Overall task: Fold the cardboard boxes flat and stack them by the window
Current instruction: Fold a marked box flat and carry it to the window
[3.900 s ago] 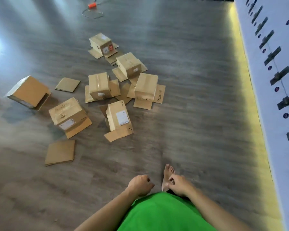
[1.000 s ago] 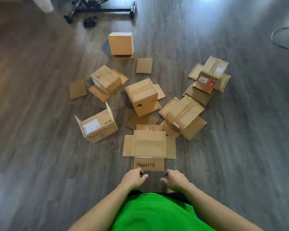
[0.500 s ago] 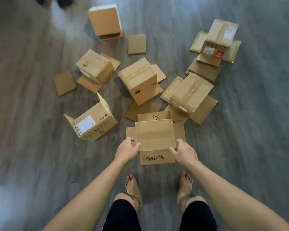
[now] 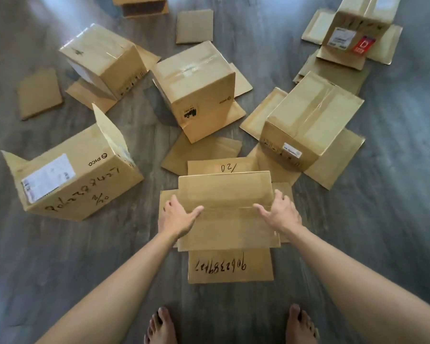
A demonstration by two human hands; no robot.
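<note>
On the left I see a labelled box [image 4: 72,172] lying on its side on the grey floor [image 4: 395,194]. My left hand [image 4: 178,217] clasps the left edge of the nearest box [image 4: 227,209] – thumb on top, fingers down the side. That box stands upside down just ahead of my bare feet, flaps splayed. My right hand [image 4: 281,212] grips its right edge likewise.

cardboard boxes [image 4: 196,90] on grey floor [image 4: 395,194]

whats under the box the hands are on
Its own flaps, splayed flat on the wood floor, one with handwritten digits. Whatever lies directly beneath the box is covered. The left hand and right hand grip its sides.
</note>
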